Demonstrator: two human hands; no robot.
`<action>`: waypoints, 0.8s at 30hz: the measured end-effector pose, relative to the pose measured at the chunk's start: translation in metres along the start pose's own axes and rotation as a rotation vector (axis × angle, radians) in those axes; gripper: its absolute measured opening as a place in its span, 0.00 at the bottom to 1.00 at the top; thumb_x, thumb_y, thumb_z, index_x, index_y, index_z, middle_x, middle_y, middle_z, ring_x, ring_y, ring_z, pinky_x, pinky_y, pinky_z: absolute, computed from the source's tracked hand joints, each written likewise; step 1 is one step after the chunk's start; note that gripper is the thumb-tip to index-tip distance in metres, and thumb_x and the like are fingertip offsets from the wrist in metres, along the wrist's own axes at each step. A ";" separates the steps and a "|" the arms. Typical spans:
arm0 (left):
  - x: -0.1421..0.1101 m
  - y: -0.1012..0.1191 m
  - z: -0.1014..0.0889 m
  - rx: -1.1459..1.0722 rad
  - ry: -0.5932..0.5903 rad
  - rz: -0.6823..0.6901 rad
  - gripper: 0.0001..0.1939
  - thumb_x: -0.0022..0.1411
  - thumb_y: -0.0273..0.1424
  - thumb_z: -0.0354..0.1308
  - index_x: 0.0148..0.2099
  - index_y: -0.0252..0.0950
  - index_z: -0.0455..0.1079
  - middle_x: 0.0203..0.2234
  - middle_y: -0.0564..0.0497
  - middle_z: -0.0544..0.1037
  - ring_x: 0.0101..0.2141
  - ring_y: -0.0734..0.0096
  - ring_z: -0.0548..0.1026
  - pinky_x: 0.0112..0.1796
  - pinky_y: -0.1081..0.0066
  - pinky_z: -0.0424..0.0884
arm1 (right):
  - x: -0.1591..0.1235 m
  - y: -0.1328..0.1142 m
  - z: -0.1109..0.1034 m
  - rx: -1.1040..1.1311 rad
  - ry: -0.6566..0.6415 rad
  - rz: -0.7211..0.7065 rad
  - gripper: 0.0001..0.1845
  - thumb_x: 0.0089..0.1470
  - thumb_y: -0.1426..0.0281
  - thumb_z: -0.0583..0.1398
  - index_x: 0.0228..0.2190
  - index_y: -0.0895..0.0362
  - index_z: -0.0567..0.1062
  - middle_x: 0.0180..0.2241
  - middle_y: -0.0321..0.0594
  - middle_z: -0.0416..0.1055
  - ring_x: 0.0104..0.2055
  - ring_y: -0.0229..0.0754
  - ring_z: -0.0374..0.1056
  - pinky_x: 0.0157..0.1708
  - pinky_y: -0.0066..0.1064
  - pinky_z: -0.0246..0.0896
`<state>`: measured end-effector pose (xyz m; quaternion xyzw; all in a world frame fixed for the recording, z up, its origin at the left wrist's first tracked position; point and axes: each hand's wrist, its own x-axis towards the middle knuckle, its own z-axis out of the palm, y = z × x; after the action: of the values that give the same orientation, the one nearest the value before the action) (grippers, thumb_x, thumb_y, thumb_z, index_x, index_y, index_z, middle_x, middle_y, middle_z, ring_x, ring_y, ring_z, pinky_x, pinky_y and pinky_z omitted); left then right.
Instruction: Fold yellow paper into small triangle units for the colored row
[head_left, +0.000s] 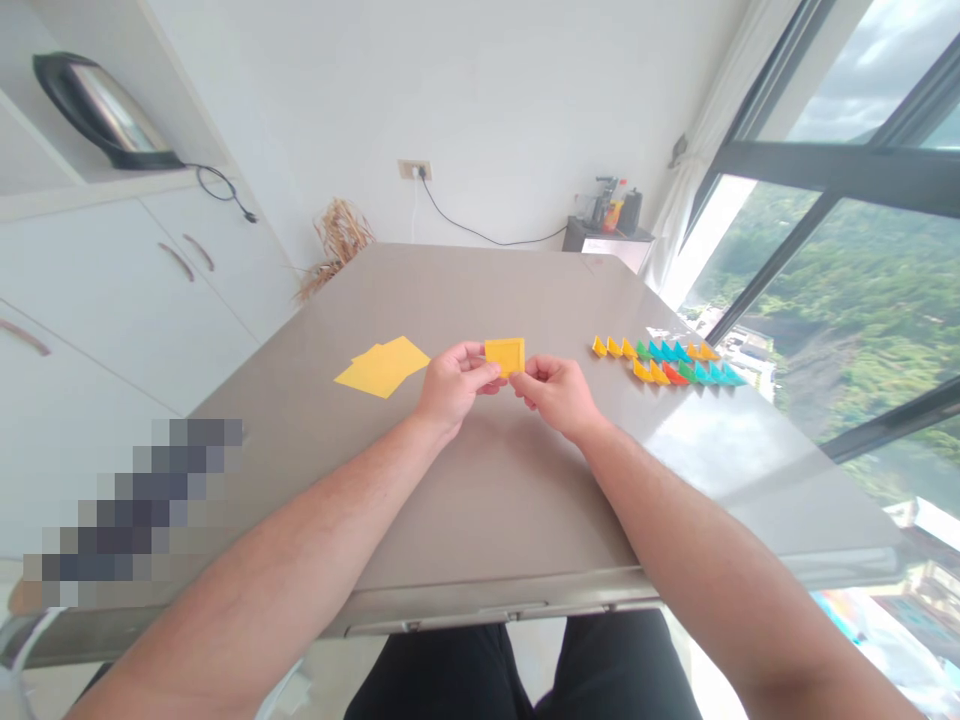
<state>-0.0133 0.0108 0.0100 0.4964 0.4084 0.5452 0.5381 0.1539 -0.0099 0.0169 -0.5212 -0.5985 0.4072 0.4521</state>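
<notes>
Between my two hands, just above the table, is a small folded piece of yellow paper with crease lines along its edges. My left hand pinches its left lower side between thumb and fingers. At its lower right corner, my right hand grips it with thumb and forefinger. Flat yellow paper sheets lie overlapping on the table, left of my left hand. Over to the right stand two rows of small folded paper boats in yellow, orange, green, blue and red.
The grey table reaches to the white wall. A small cabinet with a kettle and bottles stands behind its far right corner. White cupboards line the left, a large window the right. A pixelated patch hides something at the table's left edge.
</notes>
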 end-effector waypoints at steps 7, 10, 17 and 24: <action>0.002 -0.001 -0.002 0.040 0.036 -0.033 0.13 0.48 0.32 0.69 0.37 0.35 0.75 0.32 0.49 0.82 0.33 0.68 0.79 0.34 0.68 0.74 | 0.002 0.001 -0.006 -0.005 -0.082 0.060 0.09 0.48 0.64 0.64 0.22 0.56 0.73 0.18 0.31 0.67 0.22 0.34 0.61 0.23 0.27 0.55; 0.002 -0.002 -0.001 0.037 0.017 -0.045 0.12 0.48 0.32 0.69 0.35 0.35 0.74 0.30 0.50 0.81 0.31 0.68 0.79 0.35 0.66 0.76 | 0.004 0.003 -0.006 0.052 -0.052 0.031 0.10 0.49 0.62 0.65 0.25 0.57 0.76 0.21 0.34 0.72 0.24 0.36 0.66 0.26 0.28 0.62; -0.001 0.002 -0.001 0.137 0.013 -0.034 0.06 0.50 0.32 0.64 0.31 0.35 0.76 0.27 0.49 0.82 0.29 0.65 0.80 0.33 0.64 0.77 | 0.008 0.007 -0.009 0.083 -0.077 0.014 0.09 0.51 0.63 0.65 0.30 0.58 0.79 0.27 0.38 0.78 0.27 0.38 0.73 0.28 0.28 0.68; -0.003 0.008 -0.001 0.144 -0.034 -0.008 0.08 0.50 0.33 0.66 0.33 0.34 0.79 0.28 0.48 0.82 0.30 0.63 0.81 0.34 0.65 0.77 | 0.008 0.006 -0.014 0.097 -0.078 -0.025 0.10 0.52 0.64 0.65 0.32 0.59 0.81 0.26 0.40 0.79 0.27 0.38 0.74 0.30 0.28 0.70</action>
<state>-0.0156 0.0074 0.0172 0.5415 0.4393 0.5038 0.5098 0.1690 -0.0012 0.0156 -0.4750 -0.6016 0.4499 0.4583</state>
